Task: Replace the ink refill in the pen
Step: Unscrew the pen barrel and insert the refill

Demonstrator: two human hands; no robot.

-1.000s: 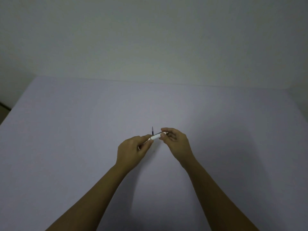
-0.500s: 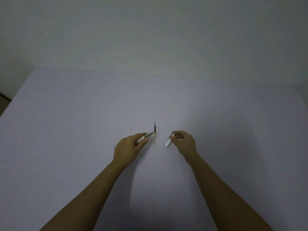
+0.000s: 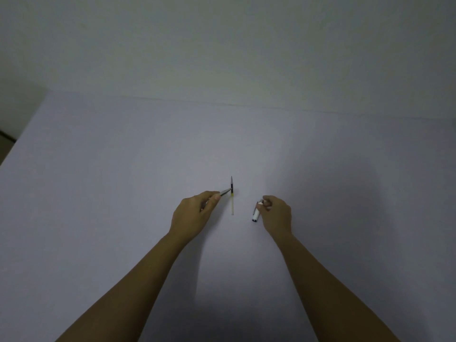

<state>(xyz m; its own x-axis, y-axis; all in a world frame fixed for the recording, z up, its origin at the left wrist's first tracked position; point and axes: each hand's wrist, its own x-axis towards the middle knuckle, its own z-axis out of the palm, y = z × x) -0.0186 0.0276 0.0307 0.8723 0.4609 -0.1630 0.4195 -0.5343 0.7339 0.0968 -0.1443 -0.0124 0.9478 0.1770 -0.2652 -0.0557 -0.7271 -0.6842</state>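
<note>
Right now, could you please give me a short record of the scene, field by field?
left hand: holds the front pen part, tip pointing right
right hand: holds the white pen barrel, open end toward the person
refill: lies on the table between the hands, dark end away
table: plain pale surface
pen: apart, in two pieces

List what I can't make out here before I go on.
- Head view: the part of the pen inside the left hand, covered by the fingers.
- Top of the barrel, hidden by the right hand.
- Ink level in the refill on the table: too small, too dim.
</note>
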